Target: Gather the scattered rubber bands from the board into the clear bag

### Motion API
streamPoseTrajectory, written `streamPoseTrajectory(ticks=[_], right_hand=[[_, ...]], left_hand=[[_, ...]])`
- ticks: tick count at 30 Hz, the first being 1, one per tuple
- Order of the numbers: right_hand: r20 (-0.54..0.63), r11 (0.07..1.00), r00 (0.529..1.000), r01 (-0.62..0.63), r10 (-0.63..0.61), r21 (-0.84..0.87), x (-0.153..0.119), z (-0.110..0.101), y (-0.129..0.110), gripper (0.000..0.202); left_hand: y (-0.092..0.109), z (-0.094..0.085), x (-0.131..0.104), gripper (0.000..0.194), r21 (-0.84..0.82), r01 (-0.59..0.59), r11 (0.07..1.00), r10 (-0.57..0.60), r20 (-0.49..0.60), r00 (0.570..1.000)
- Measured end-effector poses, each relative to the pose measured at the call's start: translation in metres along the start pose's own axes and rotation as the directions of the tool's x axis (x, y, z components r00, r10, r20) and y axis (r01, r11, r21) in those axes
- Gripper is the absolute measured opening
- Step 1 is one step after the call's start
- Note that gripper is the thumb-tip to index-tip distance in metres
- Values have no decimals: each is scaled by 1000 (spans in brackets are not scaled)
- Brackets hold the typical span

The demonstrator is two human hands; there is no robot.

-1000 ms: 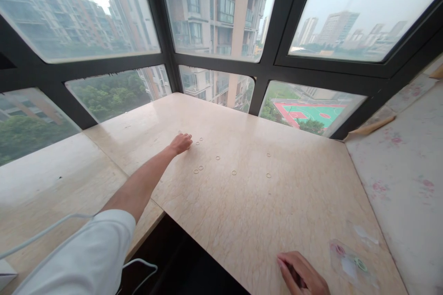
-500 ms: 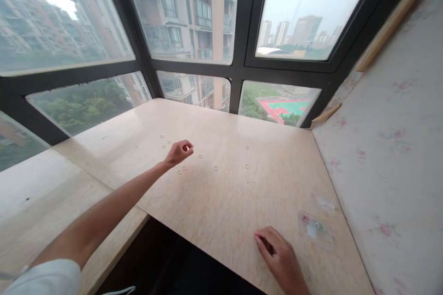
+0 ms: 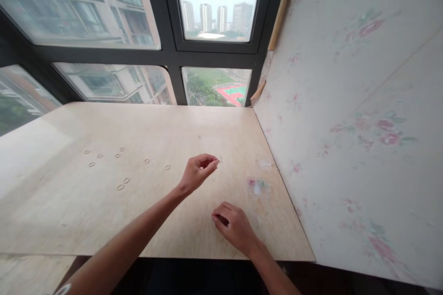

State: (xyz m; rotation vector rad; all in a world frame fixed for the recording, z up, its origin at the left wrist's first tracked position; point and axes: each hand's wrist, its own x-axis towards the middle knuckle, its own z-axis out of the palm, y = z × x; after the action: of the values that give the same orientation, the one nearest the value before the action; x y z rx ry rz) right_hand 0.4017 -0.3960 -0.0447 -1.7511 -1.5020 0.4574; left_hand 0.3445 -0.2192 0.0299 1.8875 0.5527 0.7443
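My left hand point(image 3: 200, 173) is over the middle of the board, thumb and fingertips pinched together. At its fingertips shows a thin ring point(image 3: 220, 160), seemingly an elastic band. Below and right, my right hand point(image 3: 234, 225) rests near the board's front edge, fingers curled toward the thumb; anything inside is hidden. Several similar rings lie to the left, among them a pair point(image 3: 120, 187) touching or almost touching, and a lone ring point(image 3: 167, 167) closest to my left forearm. Another ring point(image 3: 199, 137) lies beyond my left hand.
Right of my hands lies a clear packet point(image 3: 258, 187) with pink and green bands inside. A small whitish piece point(image 3: 265, 164) sits behind it. The flowered wall point(image 3: 328, 138) bounds the board point(image 3: 173, 226) on the right, and dark-framed windows point(image 3: 214, 53) stand behind.
The view has turned right. My left hand has moved right across the board, away from the left group of rings and closer to my right hand. My right hand keeps its curled shape.
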Motion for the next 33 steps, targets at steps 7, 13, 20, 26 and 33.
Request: streamPoseTrajectory(ticks=[7, 13, 20, 26, 33], right_hand=[[8, 1000, 1000, -26, 26, -1, -1, -1, 3, 12], [13, 998, 999, -41, 41, -37, 0, -1, 6, 14], [-6, 996, 999, -46, 47, 72, -1, -2, 6, 14], [-53, 982, 997, -45, 55, 184, -1, -3, 7, 14], [-30, 981, 998, -40, 47, 189, -2, -8, 2, 14]], left_hand=[[10, 98, 13, 18, 262, -208, 942, 111, 341, 933], [3, 131, 16, 18, 381, -284, 880, 61, 501, 863], [-9, 124, 15, 20, 357, -187, 915, 13, 437, 899], [-24, 91, 2, 11, 307, 35, 951, -107, 222, 969], [-55, 33, -33, 6, 405, 226, 886, -233, -34, 972]])
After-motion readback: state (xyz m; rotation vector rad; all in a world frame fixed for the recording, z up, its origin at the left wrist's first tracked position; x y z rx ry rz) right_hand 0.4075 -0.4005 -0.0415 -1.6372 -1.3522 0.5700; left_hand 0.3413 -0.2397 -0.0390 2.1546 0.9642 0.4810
